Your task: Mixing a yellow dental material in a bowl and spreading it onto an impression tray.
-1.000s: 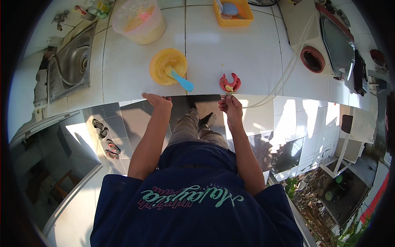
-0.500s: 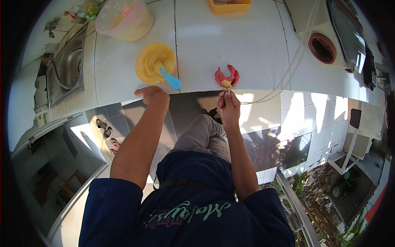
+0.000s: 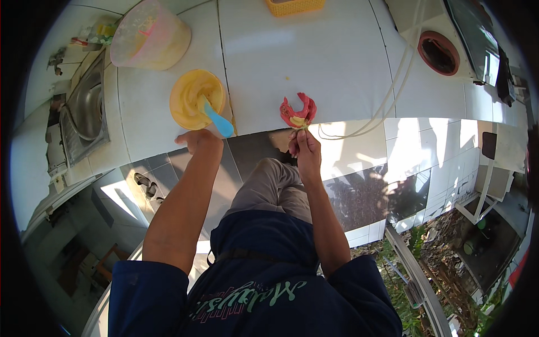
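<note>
My right hand (image 3: 305,150) grips the short handle of a U-shaped tray (image 3: 289,111) with red material and a dab of cream-yellow on it, at the counter's front edge. My left hand (image 3: 197,140) rests at the edge below a yellow bowl (image 3: 176,92), its fingers extended and apart, holding nothing that I can see. Inside the bowl is yellow paste, with a light-blue spatula (image 3: 220,123) leaning out over the rim toward the lower right.
The white tiled counter (image 3: 258,56) holds a translucent pink tub (image 3: 165,49), a yellow basket (image 3: 295,8) and an appliance (image 3: 467,33) with pale hoses (image 3: 400,76). A steel sink (image 3: 88,115) is at left. Sandals (image 3: 146,185) lie on the floor.
My left hand has moved leftward along the edge below the bowl. My right hand keeps its grip on the tray. The view has shifted, and my legs have changed position.
</note>
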The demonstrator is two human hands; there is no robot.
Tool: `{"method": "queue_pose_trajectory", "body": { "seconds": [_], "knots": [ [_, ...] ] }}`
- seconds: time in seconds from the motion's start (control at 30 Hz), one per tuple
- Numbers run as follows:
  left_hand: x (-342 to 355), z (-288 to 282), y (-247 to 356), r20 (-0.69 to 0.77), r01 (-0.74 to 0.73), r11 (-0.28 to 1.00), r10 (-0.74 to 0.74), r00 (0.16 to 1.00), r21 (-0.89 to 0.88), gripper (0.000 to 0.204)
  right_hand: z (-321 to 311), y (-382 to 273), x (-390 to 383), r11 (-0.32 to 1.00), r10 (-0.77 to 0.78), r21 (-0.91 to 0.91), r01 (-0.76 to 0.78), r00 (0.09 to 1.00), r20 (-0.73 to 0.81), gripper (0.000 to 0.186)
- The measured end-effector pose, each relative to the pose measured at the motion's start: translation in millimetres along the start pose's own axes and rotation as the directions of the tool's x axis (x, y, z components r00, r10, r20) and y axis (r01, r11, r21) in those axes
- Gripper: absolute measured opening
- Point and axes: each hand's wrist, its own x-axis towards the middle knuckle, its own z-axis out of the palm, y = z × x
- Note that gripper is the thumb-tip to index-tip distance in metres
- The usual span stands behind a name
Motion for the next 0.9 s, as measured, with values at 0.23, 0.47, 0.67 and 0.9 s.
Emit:
{"method": "queue_pose_trajectory", "body": {
  "seconds": [0.23,0.47,0.67,0.9],
  "knots": [
    [0.7,0.6,-0.6,0.032,-0.002,1.000,0.001,0.999,0.001,0.079,-4.7,7.7,1.7,0.998,-0.017,-0.056,0.015,1.000,-0.019,0.036],
    [-8.1,3.6,4.1,0.105,0.027,1.000,-0.025,0.994,-0.016,0.078,-3.1,0.2,15.3,0.995,-0.021,-0.102,0.021,1.000,-0.003,0.037],
    [-26.9,-10.7,6.9,0.148,0.059,0.980,-0.032,0.989,-0.188,0.082,-4.7,5.3,2.3,0.993,-0.002,-0.118,0.002,1.000,-0.004,0.035],
    [-46.5,-9.9,12.0,0.063,-0.053,0.997,0.056,0.996,-0.050,0.085,-7.6,6.7,-1.3,0.992,-0.088,-0.089,0.087,0.996,-0.006,0.036]
  ]
}}
